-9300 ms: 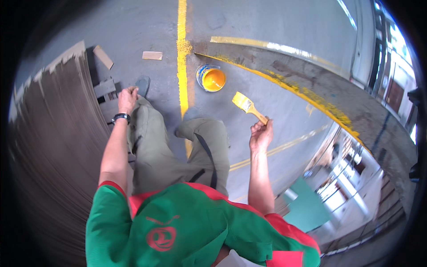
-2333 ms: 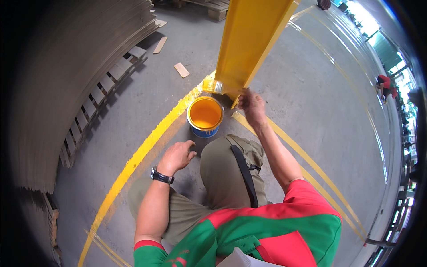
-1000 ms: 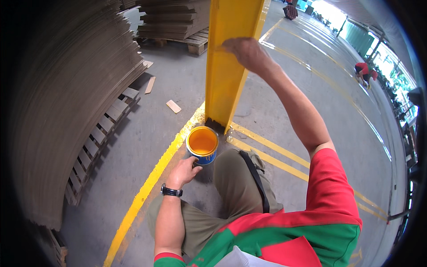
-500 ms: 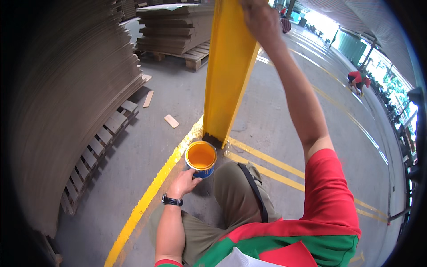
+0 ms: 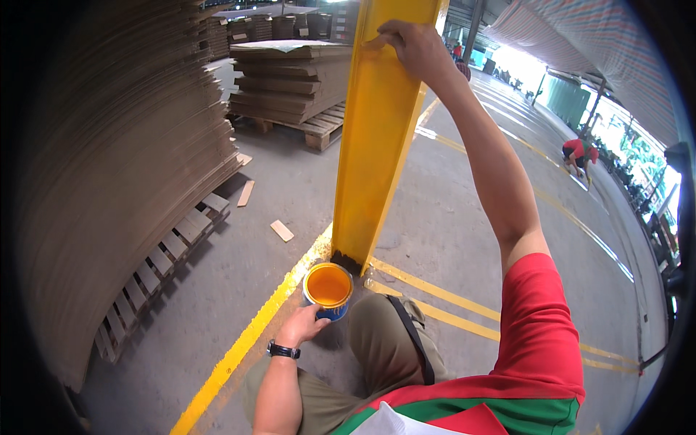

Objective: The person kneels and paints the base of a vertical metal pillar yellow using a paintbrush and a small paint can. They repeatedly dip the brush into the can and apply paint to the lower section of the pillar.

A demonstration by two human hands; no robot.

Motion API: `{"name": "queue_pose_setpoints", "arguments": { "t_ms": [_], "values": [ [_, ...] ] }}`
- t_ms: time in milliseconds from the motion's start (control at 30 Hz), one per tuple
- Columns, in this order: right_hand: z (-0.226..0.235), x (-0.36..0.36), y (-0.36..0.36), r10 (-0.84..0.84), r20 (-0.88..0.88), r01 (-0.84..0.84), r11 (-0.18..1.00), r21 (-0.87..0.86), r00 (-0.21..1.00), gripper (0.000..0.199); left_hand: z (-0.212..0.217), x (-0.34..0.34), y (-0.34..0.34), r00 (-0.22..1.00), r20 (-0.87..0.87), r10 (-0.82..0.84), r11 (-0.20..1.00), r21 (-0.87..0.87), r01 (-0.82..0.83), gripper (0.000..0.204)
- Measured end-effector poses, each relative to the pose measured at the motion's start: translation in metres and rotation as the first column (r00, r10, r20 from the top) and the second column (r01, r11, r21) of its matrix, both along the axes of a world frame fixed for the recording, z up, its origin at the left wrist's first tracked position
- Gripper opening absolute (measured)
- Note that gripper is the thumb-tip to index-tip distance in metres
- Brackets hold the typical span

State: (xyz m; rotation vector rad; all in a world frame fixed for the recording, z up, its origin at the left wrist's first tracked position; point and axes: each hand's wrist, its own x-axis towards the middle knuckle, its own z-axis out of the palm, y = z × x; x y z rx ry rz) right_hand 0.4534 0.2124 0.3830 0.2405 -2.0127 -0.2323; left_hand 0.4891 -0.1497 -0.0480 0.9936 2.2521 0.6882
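Yellow post point(image 5: 378, 138): 12 o'clock, paint can point(image 5: 338, 315) near its foot, 7 o'clock side. Your right hand point(image 5: 415, 49) is high against the post, grip bunched, can't tell on what. Your left hand point(image 5: 300, 326) meets the can at 7; can't tell if its grip's clamped.

On my feed the tall flanged yellow column point(image 5: 377, 152) turns black at its foot. I see glossy orange-yellow paint point(image 5: 328, 286) in a round blue can point(image 5: 333, 315), bright yellow painted stripes point(image 5: 254, 331) on grey floor point(image 5: 290, 188), brown stacked cardboard sheets point(image 5: 138, 138), a red-and-green short-sleeved shirt point(image 5: 540, 326), olive cloth trousers point(image 5: 377, 341) with a black strap point(image 5: 415, 339), and a pale awning point(image 5: 602, 51) striped pink and blue.
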Motion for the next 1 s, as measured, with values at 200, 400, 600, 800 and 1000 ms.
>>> {"name": "queue_pose_setpoints", "arguments": {
  "t_ms": [200, 400, 600, 800, 1000],
  "values": [
    [0.039, 0.0, 0.002, 0.024, -0.264, -0.016, 0.999, 0.033, 0.964, 0.019, -0.008, -0.005, -0.001, 0.999, -0.041, -0.026, 1.0, 0.007, 0.026, 0.049],
    [0.038, -0.005, -0.004, 0.072, -0.463, -0.083, 0.997, -0.004, 0.884, 0.023, -0.01, -0.007, -0.002, 1.0, 0.003, -0.008, 0.999, -0.032, 0.008, 0.049],
    [0.0, 0.007, -0.019, -0.008, -0.238, 0.001, 1.0, -0.03, 0.971, 0.023, -0.017, -0.007, -0.001, 1.0, 0.001, 0.009, 1.0, 0.013, -0.009, 0.05],
    [0.031, 0.024, -0.017, -0.021, -0.368, -0.011, 0.996, -0.086, 0.929, 0.023, -0.024, -0.009, -0.001, 0.999, 0.032, 0.011, 1.0, 0.028, -0.012, 0.049],
    [0.034, -0.002, -0.021, -0.01, -0.365, -0.051, 0.986, -0.156, 0.931, 0.029, -0.019, -0.007, -0.002, 0.999, 0.033, 0.03, 0.999, 0.027, -0.031, 0.049]
  ]
}}
